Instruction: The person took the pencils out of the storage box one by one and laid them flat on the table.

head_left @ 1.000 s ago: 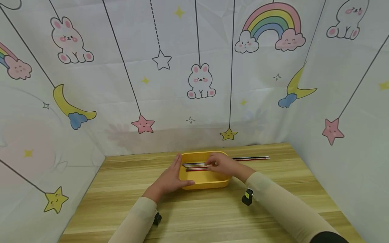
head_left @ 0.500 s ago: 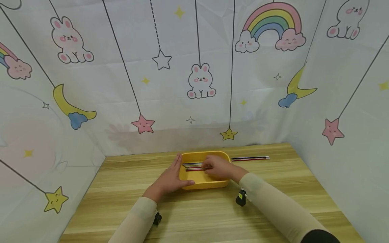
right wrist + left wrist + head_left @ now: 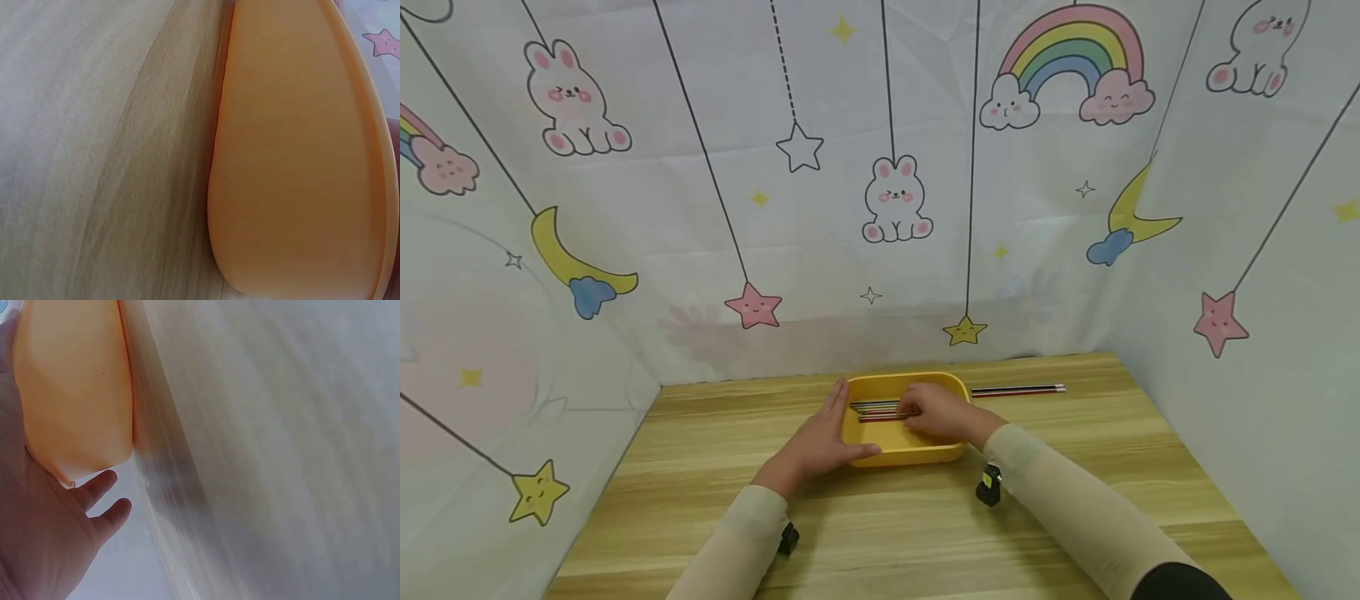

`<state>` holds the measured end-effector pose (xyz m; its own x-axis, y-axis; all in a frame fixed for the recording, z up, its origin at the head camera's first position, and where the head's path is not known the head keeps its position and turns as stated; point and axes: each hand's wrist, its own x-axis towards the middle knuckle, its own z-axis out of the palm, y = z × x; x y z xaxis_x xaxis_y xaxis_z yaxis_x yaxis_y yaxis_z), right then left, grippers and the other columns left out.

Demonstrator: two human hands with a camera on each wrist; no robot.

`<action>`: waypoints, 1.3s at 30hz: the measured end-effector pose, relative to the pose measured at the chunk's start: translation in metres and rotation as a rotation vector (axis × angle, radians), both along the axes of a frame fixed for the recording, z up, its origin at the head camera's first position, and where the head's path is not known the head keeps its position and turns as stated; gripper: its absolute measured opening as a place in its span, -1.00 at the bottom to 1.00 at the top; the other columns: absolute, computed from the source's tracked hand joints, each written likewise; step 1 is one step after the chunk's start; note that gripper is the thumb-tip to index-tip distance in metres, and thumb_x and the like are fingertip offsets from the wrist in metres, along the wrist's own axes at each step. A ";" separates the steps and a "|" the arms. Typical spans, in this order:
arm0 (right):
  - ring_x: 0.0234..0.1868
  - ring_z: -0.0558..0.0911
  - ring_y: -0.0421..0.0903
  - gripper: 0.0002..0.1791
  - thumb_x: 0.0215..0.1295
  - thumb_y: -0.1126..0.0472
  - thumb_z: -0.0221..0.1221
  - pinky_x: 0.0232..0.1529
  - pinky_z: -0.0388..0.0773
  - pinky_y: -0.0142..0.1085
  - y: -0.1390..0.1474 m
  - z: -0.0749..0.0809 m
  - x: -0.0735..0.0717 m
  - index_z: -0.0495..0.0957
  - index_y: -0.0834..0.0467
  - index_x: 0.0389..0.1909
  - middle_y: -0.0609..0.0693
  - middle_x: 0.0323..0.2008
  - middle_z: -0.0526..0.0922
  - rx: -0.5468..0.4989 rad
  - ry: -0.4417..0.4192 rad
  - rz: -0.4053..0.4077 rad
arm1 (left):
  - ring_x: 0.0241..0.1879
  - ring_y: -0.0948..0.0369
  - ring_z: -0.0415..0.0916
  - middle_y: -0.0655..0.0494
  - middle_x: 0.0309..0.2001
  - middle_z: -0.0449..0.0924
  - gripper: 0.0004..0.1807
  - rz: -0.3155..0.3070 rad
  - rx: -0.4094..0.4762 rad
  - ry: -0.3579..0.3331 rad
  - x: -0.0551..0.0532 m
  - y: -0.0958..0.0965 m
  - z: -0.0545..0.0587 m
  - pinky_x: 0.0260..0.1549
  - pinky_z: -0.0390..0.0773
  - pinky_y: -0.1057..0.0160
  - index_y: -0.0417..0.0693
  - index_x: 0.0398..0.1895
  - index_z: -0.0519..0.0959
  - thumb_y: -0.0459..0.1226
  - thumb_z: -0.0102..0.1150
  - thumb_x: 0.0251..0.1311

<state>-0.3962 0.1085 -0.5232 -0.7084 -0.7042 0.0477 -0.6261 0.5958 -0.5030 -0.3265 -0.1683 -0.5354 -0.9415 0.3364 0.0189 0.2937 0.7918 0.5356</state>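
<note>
A yellow plastic tray (image 3: pixel 917 456) sits near the back of the table, with several slim striped pencils (image 3: pixel 876 412) lying side by side in it. My left hand (image 3: pixel 818 440) rests against the tray's left end, fingers straight along the side and thumb on the front rim. In the left wrist view, fingers of that hand (image 3: pixel 44 531) extend past the tray's end. My right hand (image 3: pixel 942 412) reaches inside, fingers curled at the right end of the pencils, which it covers. The right wrist view mostly shows the tray's outer wall (image 3: pixel 294 156).
More dark and red pencils (image 3: pixel 1018 390) with white ends lie on the wooden table (image 3: pixel 880 533), right of the tray. A white printed cloth (image 3: pixel 820 250) encloses the back and both sides.
My right hand has shifted slightly left and lower in the tray, its fingers closing in on the pencils. The left hand and tray stay put.
</note>
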 end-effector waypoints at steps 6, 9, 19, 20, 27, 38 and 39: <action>-0.12 0.62 -0.17 -0.87 0.51 0.30 0.40 0.04 0.67 -0.15 -0.001 -0.004 -0.004 0.83 0.13 -0.01 -0.11 -0.14 0.67 -0.004 -0.005 -0.004 | 0.71 -0.24 0.06 -0.04 0.84 -0.36 0.49 -0.002 -0.001 0.001 -0.001 0.000 0.000 0.58 0.25 -0.28 -0.13 0.85 -0.24 0.41 0.46 0.22; -0.11 0.63 -0.17 -0.87 0.51 0.30 0.40 0.04 0.68 -0.16 -0.001 -0.005 -0.006 0.83 0.12 -0.01 -0.12 -0.14 0.67 -0.005 0.002 -0.002 | 0.70 -0.25 0.07 -0.03 0.84 -0.36 0.49 -0.001 0.000 -0.004 -0.001 0.000 0.000 0.58 0.25 -0.29 -0.13 0.85 -0.24 0.40 0.47 0.22; -0.11 0.64 -0.18 -0.85 0.48 0.34 0.42 0.03 0.68 -0.20 -0.002 -0.007 -0.008 0.86 0.10 -0.03 -0.14 -0.16 0.68 -0.006 0.013 0.010 | 0.70 -0.25 0.09 -0.02 0.84 -0.36 0.51 0.005 -0.008 -0.008 -0.002 0.000 -0.001 0.58 0.25 -0.29 -0.11 0.85 -0.26 0.43 0.45 0.20; -0.12 0.64 -0.19 -0.85 0.48 0.34 0.42 0.03 0.67 -0.20 -0.002 -0.007 -0.008 0.86 0.09 -0.04 -0.15 -0.16 0.69 -0.005 0.016 0.013 | 0.70 -0.25 0.08 -0.02 0.84 -0.36 0.50 0.005 -0.007 -0.007 -0.002 0.000 -0.001 0.58 0.25 -0.28 -0.10 0.85 -0.26 0.42 0.46 0.20; -0.11 0.65 -0.19 -0.84 0.48 0.34 0.42 0.04 0.68 -0.20 -0.003 -0.005 -0.007 0.87 0.09 -0.03 -0.15 -0.15 0.70 0.007 0.022 0.038 | 0.69 -0.26 0.10 -0.01 0.84 -0.36 0.49 0.011 -0.004 -0.004 -0.002 0.001 -0.001 0.58 0.25 -0.28 -0.09 0.85 -0.26 0.39 0.47 0.22; -0.07 0.69 -0.17 -0.79 0.48 0.41 0.39 0.07 0.70 -0.18 -0.002 -0.006 -0.007 0.86 0.11 0.00 -0.12 -0.12 0.77 -0.011 -0.023 0.050 | 0.70 -0.26 0.09 -0.01 0.84 -0.36 0.50 0.012 0.001 -0.010 0.000 0.001 0.000 0.58 0.24 -0.29 -0.09 0.85 -0.26 0.42 0.47 0.20; -0.07 0.70 -0.18 -0.78 0.48 0.41 0.38 0.07 0.71 -0.19 -0.002 -0.006 -0.007 0.87 0.10 0.00 -0.13 -0.12 0.78 -0.012 -0.025 0.050 | 0.70 -0.26 0.08 -0.01 0.84 -0.36 0.50 0.012 0.002 -0.011 0.000 0.001 0.000 0.58 0.24 -0.29 -0.09 0.85 -0.26 0.40 0.47 0.20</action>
